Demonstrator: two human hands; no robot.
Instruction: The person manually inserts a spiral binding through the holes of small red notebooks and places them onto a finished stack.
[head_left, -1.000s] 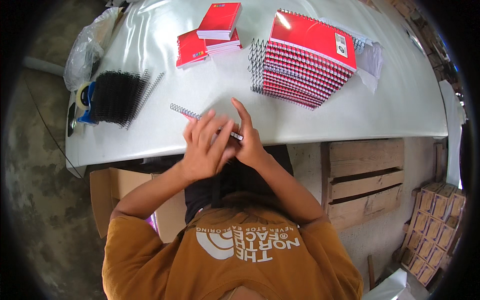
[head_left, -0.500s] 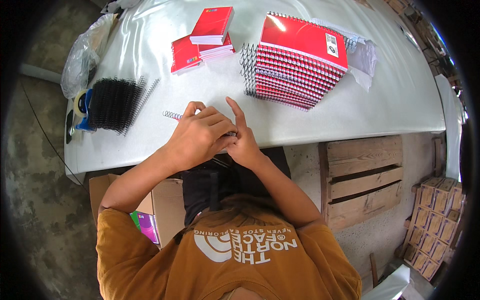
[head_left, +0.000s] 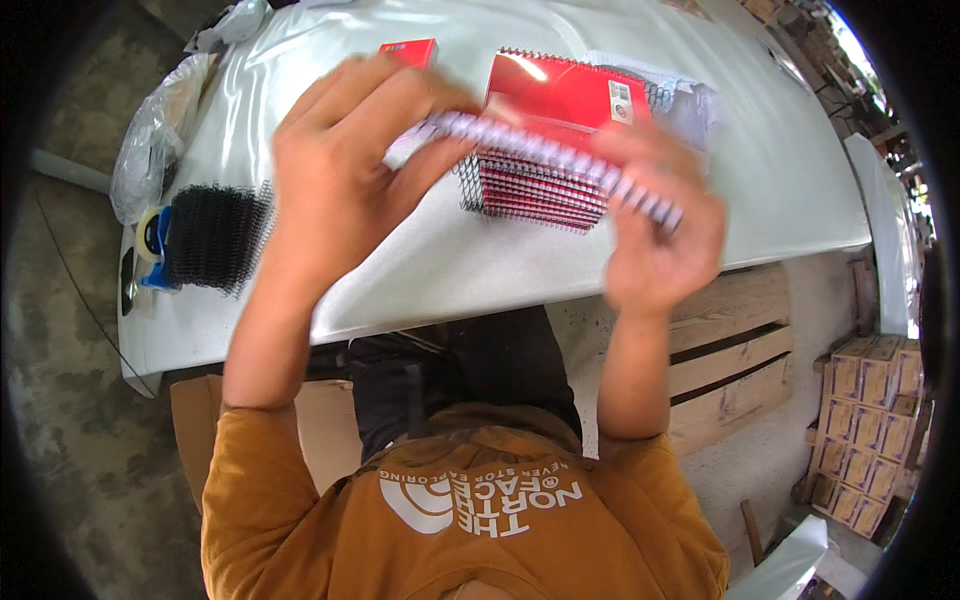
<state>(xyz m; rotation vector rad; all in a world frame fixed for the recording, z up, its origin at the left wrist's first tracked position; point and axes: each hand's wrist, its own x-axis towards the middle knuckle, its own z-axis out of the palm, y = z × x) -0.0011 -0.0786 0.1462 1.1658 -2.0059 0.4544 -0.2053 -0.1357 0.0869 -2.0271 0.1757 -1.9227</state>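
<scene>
Both hands hold up a spiral-bound notebook [head_left: 552,152] above the table, its white page edge and dark coil turned toward me and partly blurred. My left hand [head_left: 350,165] pinches its left end between thumb and fingers. At the other end, my right hand [head_left: 662,225] is wrapped round it, smeared by motion. Beyond the held notebook stands a tall stack of red spiral notebooks [head_left: 560,85], its lower layers showing below it. A red notebook [head_left: 415,50] without a visible coil peeks out behind my left hand, which hides the rest of that pile.
Left on the white-covered table [head_left: 400,285] are a bundle of black coils [head_left: 210,238], a blue tape dispenser [head_left: 158,272] and a plastic bag [head_left: 160,135]. Below stand a cardboard box [head_left: 325,420] and a wooden pallet [head_left: 735,355]. Stacked small boxes [head_left: 865,430] are at far right.
My hands have risen from near the table's front edge and moved apart, lifting the notebook. The small loose coil end beside my left hand no longer shows.
</scene>
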